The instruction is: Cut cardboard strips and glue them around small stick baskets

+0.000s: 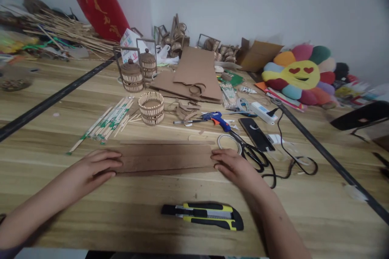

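My left hand [97, 166] lies flat on the left end of a long brown cardboard strip [165, 158], and my right hand [234, 166] lies flat on its right end. The fingers of both hands are stretched out on the cardboard and not curled round anything. The strip lies crosswise in front of me on the pale wooden table [304, 210], whose planks run side to side.

Nearer to me than the strip, and apart from both hands, is a black-and-yellow utility knife [203, 215]. Just beside my right hand are black-handled scissors [249, 149] and a ring of tape [227, 141]. Beyond them are a blue hot glue gun [217, 119], a dark phone [255, 133] and a white power strip [263, 112] with a black cord.

Behind the strip stands a small round basket of bamboo slats [151, 107], with a bundle of wrapped chopsticks [112, 123] to its left. Further back lie cut cardboard sheets [194, 75] and more little lidded baskets [132, 75].

Two dark seams [45, 103] cross the tabletop at a slant. The plain white wall [243, 0] closes the far side. Against it lean a red bag [99, 2] and a many-coloured flower cushion [299, 75].
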A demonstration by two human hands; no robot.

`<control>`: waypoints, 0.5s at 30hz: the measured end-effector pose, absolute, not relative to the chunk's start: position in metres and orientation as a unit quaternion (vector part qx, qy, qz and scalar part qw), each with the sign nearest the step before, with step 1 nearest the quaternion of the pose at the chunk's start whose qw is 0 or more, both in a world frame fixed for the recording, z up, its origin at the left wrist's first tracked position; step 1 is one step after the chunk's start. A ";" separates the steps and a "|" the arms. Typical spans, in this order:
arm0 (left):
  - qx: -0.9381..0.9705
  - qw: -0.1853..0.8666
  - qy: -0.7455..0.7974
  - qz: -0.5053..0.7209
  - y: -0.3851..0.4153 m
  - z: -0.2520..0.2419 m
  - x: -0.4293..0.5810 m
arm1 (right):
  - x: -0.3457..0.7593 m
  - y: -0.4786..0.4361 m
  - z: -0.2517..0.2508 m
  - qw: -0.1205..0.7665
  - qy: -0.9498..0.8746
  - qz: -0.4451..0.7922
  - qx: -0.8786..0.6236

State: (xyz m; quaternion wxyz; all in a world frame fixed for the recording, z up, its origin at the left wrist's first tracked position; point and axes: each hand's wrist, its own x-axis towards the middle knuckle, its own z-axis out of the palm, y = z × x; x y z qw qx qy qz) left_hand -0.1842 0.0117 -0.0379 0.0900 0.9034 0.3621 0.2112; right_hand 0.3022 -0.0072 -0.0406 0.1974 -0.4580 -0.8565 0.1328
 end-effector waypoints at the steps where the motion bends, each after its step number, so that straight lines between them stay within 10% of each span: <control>1: 0.903 0.091 0.364 0.211 0.011 -0.038 -0.184 | 0.302 -0.008 -0.040 0.197 -0.856 0.132 -0.458; 15: 0.903 0.091 0.369 0.201 0.012 -0.043 -0.188 | 0.296 -0.010 -0.037 0.198 -0.862 0.140 -0.446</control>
